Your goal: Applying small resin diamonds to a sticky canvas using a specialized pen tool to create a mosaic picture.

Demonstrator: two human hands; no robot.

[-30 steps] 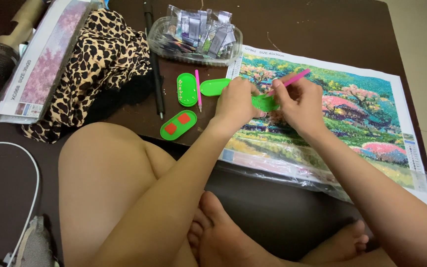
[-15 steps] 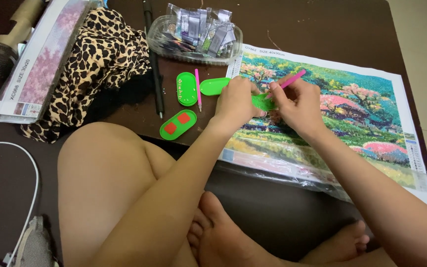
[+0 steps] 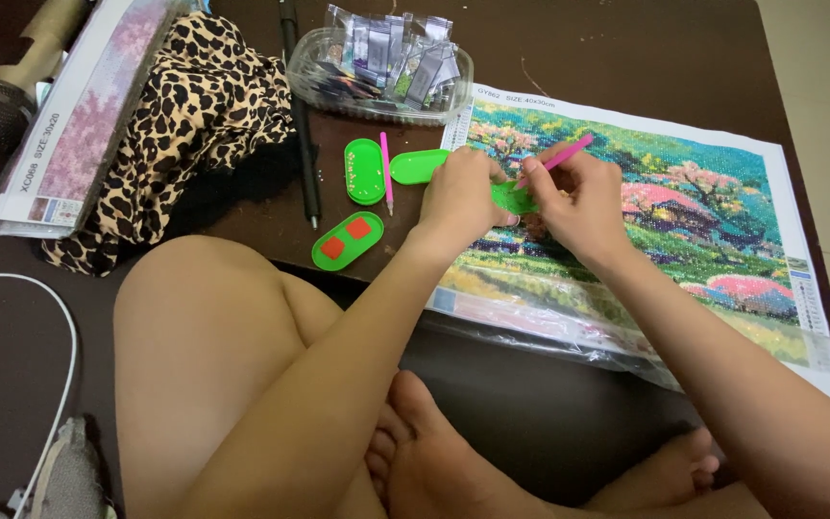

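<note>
A colourful landscape bead canvas point(image 3: 703, 211) lies on a dark low table point(image 3: 626, 58). My left hand point(image 3: 458, 197) holds a small green oval tray point(image 3: 513, 199) just over the canvas's left part. My right hand point(image 3: 578, 197) grips a pink applicator pen point(image 3: 559, 159), its tip down at that tray. Three more green oval trays lie left of my hands: one with beads point(image 3: 364, 171), one plain point(image 3: 415, 167), and one with two red squares point(image 3: 346, 241). A second pink pen point(image 3: 386, 173) lies between them.
A clear plastic tub point(image 3: 377, 82) of small bead bags stands behind the trays. A leopard-print cloth point(image 3: 184, 115), a boxed kit point(image 3: 79, 115) and a long black pen point(image 3: 302, 115) lie at left. My bare knee and feet are below; a white cable point(image 3: 60, 336) curves at lower left.
My right hand has tilted the pink pen slightly lower toward the green tray. Everything else stays where it was.
</note>
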